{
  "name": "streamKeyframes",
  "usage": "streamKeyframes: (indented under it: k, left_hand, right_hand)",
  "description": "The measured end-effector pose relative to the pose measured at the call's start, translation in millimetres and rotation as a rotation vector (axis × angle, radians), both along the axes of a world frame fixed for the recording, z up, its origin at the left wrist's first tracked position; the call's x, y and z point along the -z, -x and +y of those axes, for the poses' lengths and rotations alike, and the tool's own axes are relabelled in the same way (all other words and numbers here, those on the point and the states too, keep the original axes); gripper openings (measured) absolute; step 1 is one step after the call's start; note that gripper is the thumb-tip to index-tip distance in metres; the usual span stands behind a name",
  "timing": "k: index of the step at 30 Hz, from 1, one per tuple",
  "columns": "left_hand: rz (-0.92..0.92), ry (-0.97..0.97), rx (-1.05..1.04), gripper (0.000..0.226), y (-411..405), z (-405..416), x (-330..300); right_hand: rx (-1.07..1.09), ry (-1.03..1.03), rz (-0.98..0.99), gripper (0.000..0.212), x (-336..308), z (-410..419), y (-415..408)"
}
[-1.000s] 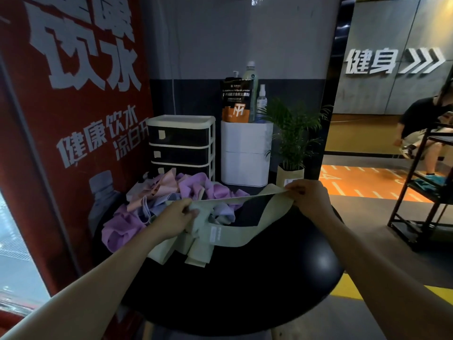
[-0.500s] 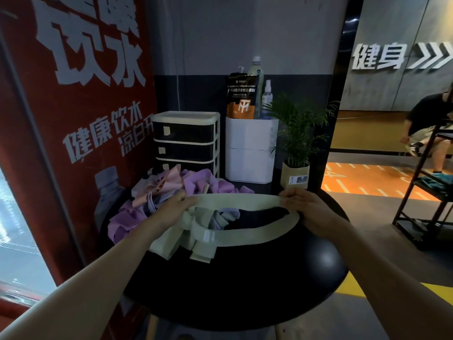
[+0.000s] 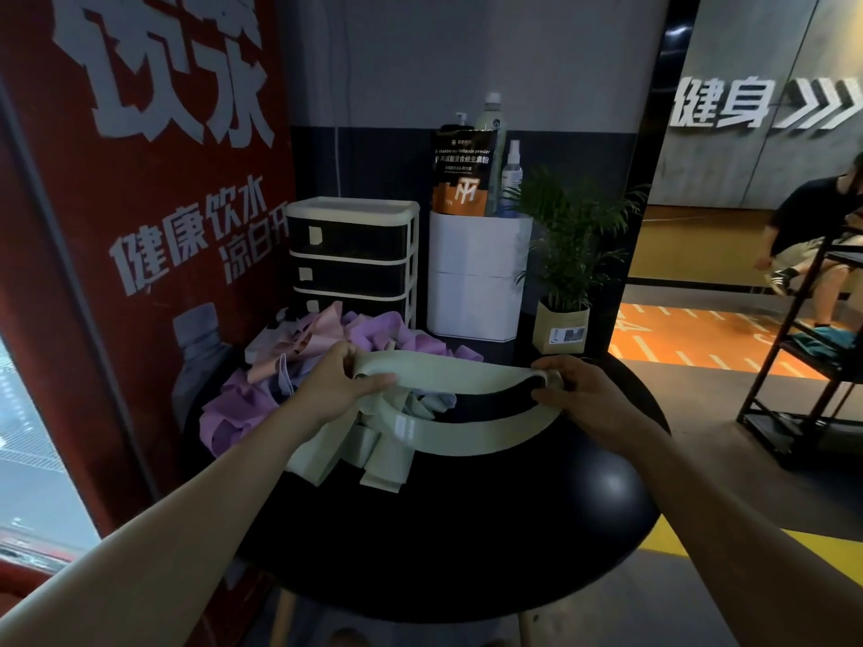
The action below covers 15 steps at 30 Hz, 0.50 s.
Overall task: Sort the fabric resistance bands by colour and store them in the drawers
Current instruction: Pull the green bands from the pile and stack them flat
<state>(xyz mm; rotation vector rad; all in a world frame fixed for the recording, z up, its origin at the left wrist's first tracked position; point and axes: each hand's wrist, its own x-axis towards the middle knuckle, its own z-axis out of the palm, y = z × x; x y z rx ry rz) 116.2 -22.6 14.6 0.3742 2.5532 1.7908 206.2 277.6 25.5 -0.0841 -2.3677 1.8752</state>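
At the centre of the frame, above the black tabletop [image 3: 420,530], left hand [image 3: 338,385] and right hand [image 3: 576,389] each clamp fingers on the pale green band [image 3: 448,380], stretched between them.

Two hands are in view, the left hand [image 3: 338,387] and the right hand [image 3: 576,394], and between them they hold one pale green band [image 3: 448,373] stretched into a loop. Just below the left hand lies one bunch of folded pale green bands [image 3: 369,455]; how many it holds cannot be told. Beyond the left hand sits one heap of purple, pink and lilac bands [image 3: 327,347], too tangled to count. Farther beyond that hand stands one drawer unit [image 3: 352,254] with three drawers. Beyond the right hand stands one potted plant [image 3: 567,273].
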Motion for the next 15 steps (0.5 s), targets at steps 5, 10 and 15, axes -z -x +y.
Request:
streamKeyframes:
  k: [5,10,15]
  left_hand:
    - [-0.013,0.049,0.106,0.044,-0.5,-7.0,1.9]
    - [-0.104,-0.097,0.087,0.031,2.9,-2.0,6.3]
    - [-0.276,-0.298,0.052,0.014,0.3,13.1,0.7]
  right_hand:
    - [0.156,-0.153,0.108,0.026,2.6,0.3,5.6]
    - [0.267,0.085,0.075,0.02,7.6,8.1,10.5]
    - [0.351,0.339,0.039,0.011,10.3,12.7,11.3]
